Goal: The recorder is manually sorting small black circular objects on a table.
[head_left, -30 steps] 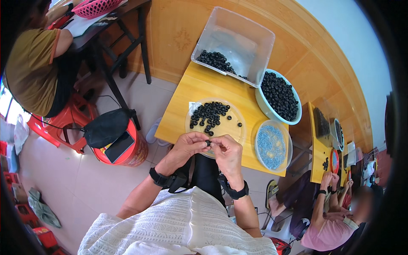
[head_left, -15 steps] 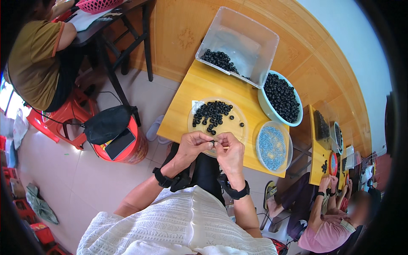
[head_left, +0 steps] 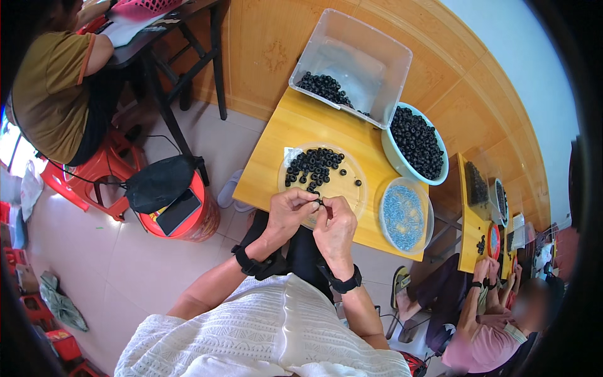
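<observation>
Both hands meet over the near edge of a round clear tray. My left hand pinches a small black ring-shaped piece between thumb and fingertips. From the other side my right hand closes its thumb and finger on the same piece; the fingertips hide much of it. Just beyond the fingers, a cluster of black rings lies on the tray, with a couple of loose ones to its right. A round tub of small light-blue pieces stands right of my right hand.
A clear plastic bin with black rings stands at the table's far end. Beside it, a pale bowl is full of them. Left of the yellow table is a red bucket with a phone. Other people sit left and right.
My hands have drawn slightly nearer to me while staying together. The right hand has turned a little and shifted left. The black piece stays between the fingertips.
</observation>
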A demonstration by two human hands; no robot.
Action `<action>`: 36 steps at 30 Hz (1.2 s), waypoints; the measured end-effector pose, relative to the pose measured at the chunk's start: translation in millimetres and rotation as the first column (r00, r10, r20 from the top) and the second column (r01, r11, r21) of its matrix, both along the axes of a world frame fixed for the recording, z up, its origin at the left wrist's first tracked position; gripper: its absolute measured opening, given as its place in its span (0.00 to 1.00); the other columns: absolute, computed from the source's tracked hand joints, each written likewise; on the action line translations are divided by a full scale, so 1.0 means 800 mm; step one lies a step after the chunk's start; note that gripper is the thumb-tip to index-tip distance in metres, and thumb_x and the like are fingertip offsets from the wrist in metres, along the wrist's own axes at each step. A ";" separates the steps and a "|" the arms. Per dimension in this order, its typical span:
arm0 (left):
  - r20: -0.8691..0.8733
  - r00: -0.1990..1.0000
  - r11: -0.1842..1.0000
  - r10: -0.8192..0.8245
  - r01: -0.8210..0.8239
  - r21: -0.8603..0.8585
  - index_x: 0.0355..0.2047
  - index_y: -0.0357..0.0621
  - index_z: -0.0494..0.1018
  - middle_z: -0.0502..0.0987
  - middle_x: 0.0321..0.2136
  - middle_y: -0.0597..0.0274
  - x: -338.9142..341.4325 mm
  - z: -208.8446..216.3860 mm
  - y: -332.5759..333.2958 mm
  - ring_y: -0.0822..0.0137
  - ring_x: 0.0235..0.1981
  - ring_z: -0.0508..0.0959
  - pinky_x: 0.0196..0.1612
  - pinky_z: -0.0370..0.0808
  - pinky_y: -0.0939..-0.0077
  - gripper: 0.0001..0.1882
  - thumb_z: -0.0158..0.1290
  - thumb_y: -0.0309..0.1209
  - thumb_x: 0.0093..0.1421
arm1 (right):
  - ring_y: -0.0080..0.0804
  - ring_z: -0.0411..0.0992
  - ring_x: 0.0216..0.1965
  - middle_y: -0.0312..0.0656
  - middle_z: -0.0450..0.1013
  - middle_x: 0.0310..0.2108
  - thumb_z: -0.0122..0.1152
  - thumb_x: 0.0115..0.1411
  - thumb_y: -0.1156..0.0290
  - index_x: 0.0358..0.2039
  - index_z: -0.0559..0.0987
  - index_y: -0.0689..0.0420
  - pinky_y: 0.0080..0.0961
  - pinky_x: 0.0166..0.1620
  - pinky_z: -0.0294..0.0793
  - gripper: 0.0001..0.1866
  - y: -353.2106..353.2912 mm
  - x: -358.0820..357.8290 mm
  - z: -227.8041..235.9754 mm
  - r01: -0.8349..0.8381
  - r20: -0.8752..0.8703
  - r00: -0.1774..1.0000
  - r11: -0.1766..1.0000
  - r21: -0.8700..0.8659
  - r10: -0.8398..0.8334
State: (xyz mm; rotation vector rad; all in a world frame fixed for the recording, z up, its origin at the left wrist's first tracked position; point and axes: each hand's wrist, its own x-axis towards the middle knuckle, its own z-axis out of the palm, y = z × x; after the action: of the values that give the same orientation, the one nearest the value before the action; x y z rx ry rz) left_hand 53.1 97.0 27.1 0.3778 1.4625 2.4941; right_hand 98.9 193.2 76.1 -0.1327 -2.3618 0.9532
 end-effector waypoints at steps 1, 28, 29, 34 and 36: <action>0.018 1.000 1.000 0.013 -0.013 0.001 0.31 0.33 0.72 0.77 0.29 0.60 -0.001 0.001 0.001 0.75 0.31 0.76 0.36 0.74 0.84 0.06 0.52 0.16 0.52 | 0.34 0.70 0.19 0.47 0.69 0.20 0.53 0.47 0.85 0.25 0.72 0.67 0.25 0.24 0.68 0.04 -0.001 0.000 -0.001 0.000 0.000 1.000 1.000 -0.001 0.000; 0.212 0.947 0.932 -0.243 0.289 -0.221 0.29 0.33 0.75 0.74 0.22 0.67 -0.009 0.003 -0.008 0.79 0.25 0.72 0.31 0.71 0.85 0.12 0.47 0.30 0.59 | 0.43 0.69 0.26 0.47 0.66 0.24 0.59 0.41 0.83 0.29 0.74 0.65 0.33 0.29 0.69 0.11 0.013 -0.006 -0.012 -0.049 0.115 0.992 0.998 0.027 0.046; 0.208 0.951 0.936 -0.227 0.272 -0.222 0.27 0.33 0.75 0.74 0.20 0.67 -0.008 0.002 -0.007 0.79 0.24 0.72 0.30 0.71 0.85 0.12 0.47 0.30 0.59 | 0.45 0.69 0.26 0.48 0.66 0.24 0.58 0.41 0.83 0.28 0.73 0.65 0.34 0.29 0.68 0.10 0.014 -0.006 -0.012 -0.060 0.126 0.991 0.997 0.050 0.053; 0.161 0.972 0.936 -0.169 0.209 -0.285 0.24 0.32 0.74 0.73 0.18 0.66 -0.008 -0.009 -0.004 0.79 0.21 0.71 0.26 0.70 0.85 0.13 0.48 0.30 0.58 | 0.47 0.68 0.27 0.48 0.66 0.23 0.57 0.41 0.83 0.26 0.72 0.65 0.36 0.29 0.68 0.08 0.014 -0.009 -0.011 -0.100 0.150 0.985 0.992 0.083 0.086; 0.152 0.977 0.934 -0.147 0.187 -0.304 0.23 0.31 0.74 0.73 0.17 0.66 -0.008 -0.009 -0.002 0.78 0.21 0.71 0.25 0.70 0.85 0.13 0.48 0.30 0.58 | 0.39 0.70 0.20 0.46 0.67 0.21 0.59 0.45 0.82 0.27 0.73 0.65 0.30 0.25 0.69 0.07 0.018 -0.011 -0.019 -0.110 0.102 0.990 0.980 0.165 0.094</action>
State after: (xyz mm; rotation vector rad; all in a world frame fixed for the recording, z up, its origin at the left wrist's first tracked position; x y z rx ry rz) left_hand 47.0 95.2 20.3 0.2656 1.6665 2.0653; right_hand 90.0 207.4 60.7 0.0115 -2.5461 0.8021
